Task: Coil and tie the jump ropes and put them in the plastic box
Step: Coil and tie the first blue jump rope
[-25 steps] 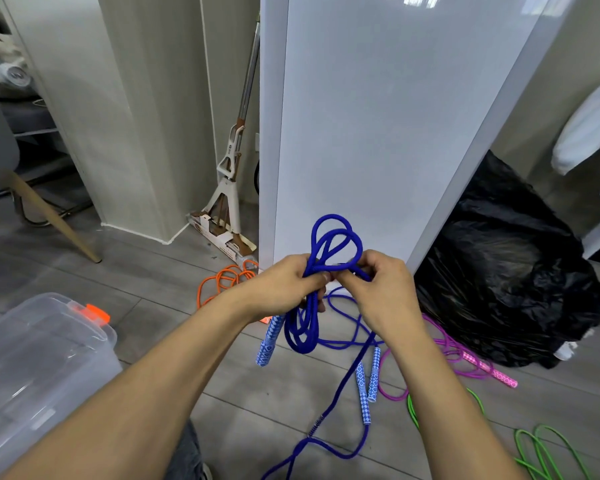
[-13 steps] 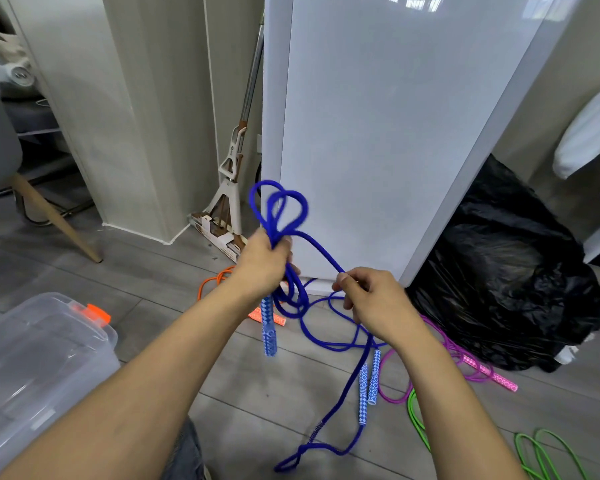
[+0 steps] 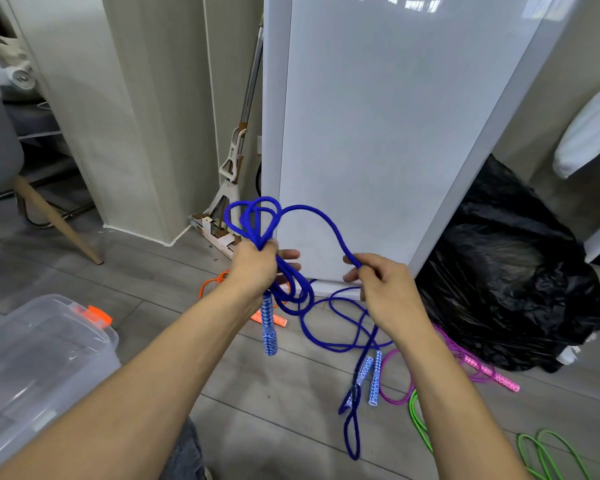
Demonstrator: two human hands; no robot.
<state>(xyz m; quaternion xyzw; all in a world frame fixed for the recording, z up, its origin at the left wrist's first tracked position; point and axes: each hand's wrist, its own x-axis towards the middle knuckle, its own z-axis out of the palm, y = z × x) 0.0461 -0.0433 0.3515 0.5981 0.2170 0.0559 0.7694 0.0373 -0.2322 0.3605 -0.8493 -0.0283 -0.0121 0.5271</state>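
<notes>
Pulling apart — right hand (image 3: 385,289) drawing blue rope (image 3: 312,216) rightward.

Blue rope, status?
Left hand grips coiled blue rope. Right hand pinches its free strand. Plastic box empty-looking; nothing blocking.

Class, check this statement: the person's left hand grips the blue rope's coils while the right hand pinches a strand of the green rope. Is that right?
Not quite. In the head view the right hand pinches a strand of the same blue rope, not the green rope, which lies on the floor. The left hand does grip the coils.
</notes>
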